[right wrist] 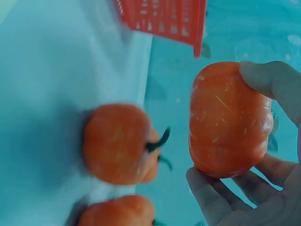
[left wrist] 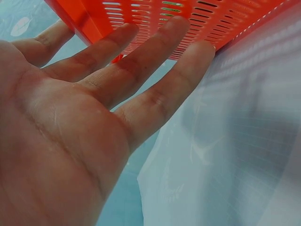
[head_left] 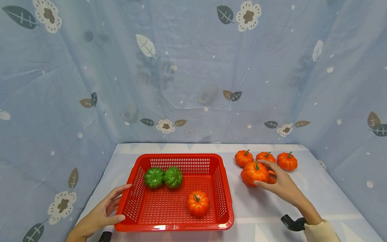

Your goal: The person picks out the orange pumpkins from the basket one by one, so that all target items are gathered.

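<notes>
My right hand (head_left: 285, 186) grips a small orange pumpkin (head_left: 253, 174) with a green stem, thumb on one side and fingertips on the other. The right wrist view shows this held pumpkin (right wrist: 230, 120) raised off the table. At the red plastic basket (head_left: 178, 227), my left hand (head_left: 98, 215) touches the left side, its thumb by the near corner. In the left wrist view the fingers (left wrist: 155, 101) stretch out against the slotted wall. Inside the basket are two green pumpkins (head_left: 154, 177) (head_left: 173, 177) at the back left and one orange pumpkin (head_left: 198, 203) at the front right.
Beyond my right hand, orange pumpkins (head_left: 244, 158) (head_left: 265, 157) (head_left: 287, 161) stand on the white patterned table (head_left: 257, 215). Another orange pumpkin (head_left: 271, 178) is partly hidden behind the right hand. Blue patterned cloth (head_left: 193, 84) encloses the table at the back and sides.
</notes>
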